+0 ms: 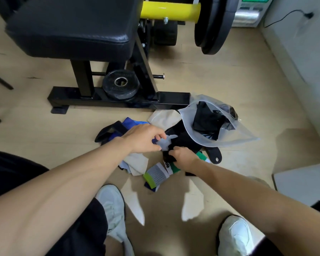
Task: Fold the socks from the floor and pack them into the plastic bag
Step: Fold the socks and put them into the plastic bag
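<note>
Left hand point(144, 139) fingers pinch pale grey sock fabric point(165, 143) while right hand point(183, 156) fingers grip a black sock point(185, 139), likely aligning them for folding near the clear plastic bag point(235, 137).

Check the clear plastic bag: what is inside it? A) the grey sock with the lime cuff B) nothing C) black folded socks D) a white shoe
C: black folded socks show through the clear plastic bag, while the grey sock with the lime cuff lies outside it.
</note>
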A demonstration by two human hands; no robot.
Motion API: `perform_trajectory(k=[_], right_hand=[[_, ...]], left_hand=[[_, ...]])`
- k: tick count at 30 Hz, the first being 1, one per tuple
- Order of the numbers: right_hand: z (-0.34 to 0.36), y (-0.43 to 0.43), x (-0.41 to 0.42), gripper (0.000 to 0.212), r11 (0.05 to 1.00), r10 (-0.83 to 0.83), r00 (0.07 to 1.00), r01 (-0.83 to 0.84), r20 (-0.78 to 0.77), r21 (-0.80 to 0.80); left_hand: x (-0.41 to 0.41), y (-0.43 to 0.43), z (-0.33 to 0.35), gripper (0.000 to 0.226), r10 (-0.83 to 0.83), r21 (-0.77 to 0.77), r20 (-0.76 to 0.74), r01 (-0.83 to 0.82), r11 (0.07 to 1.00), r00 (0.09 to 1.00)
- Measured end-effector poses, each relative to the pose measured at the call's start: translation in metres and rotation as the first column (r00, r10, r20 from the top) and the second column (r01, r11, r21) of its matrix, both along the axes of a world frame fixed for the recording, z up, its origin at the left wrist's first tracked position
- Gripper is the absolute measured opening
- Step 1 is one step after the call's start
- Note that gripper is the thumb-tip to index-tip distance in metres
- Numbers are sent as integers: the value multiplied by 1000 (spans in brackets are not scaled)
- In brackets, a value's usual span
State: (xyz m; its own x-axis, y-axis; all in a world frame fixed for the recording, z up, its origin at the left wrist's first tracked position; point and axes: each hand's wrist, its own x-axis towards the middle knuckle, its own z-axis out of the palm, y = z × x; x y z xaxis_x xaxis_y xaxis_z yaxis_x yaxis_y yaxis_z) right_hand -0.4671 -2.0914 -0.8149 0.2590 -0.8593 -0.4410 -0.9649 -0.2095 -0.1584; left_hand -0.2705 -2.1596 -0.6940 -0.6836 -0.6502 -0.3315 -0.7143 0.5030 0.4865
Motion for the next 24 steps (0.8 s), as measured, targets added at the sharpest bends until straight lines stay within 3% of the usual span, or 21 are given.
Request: perform_trajectory(k=[4, 6, 8, 13, 17, 20, 24], right_hand=[[54, 0, 1, 23, 979, -198, 900, 165, 389, 117], [88, 4, 0, 15, 930, -358, 736, 222, 575, 294], [119, 7, -2, 19, 876, -476, 542, 225, 692, 426], [165, 15, -12, 27, 809, -577, 242, 299, 780, 506], [183, 20, -16, 29, 741, -605, 25, 385, 796, 551], [193, 24, -16, 21, 686, -587, -119, 453, 801, 570], [211, 33, -17, 18, 637, -542, -231, 513, 808, 575]], left_hand=[[-3, 0, 6, 66, 27, 51, 5, -27, 998, 1000], [-3, 0, 12, 75, 71, 175, -7, -69, 982, 997], [-2, 0, 18, 60, 108, 296, -53, -88, 951, 993], [-8, 6, 59, 19, 256, 379, -253, -148, 914, 933], [-11, 16, 87, 28, 422, 382, -310, -295, 876, 852], [-16, 29, 106, 24, 573, 509, -347, -364, 780, 743], [-33, 45, 130, 26, 724, 710, -360, -331, 621, 588]])
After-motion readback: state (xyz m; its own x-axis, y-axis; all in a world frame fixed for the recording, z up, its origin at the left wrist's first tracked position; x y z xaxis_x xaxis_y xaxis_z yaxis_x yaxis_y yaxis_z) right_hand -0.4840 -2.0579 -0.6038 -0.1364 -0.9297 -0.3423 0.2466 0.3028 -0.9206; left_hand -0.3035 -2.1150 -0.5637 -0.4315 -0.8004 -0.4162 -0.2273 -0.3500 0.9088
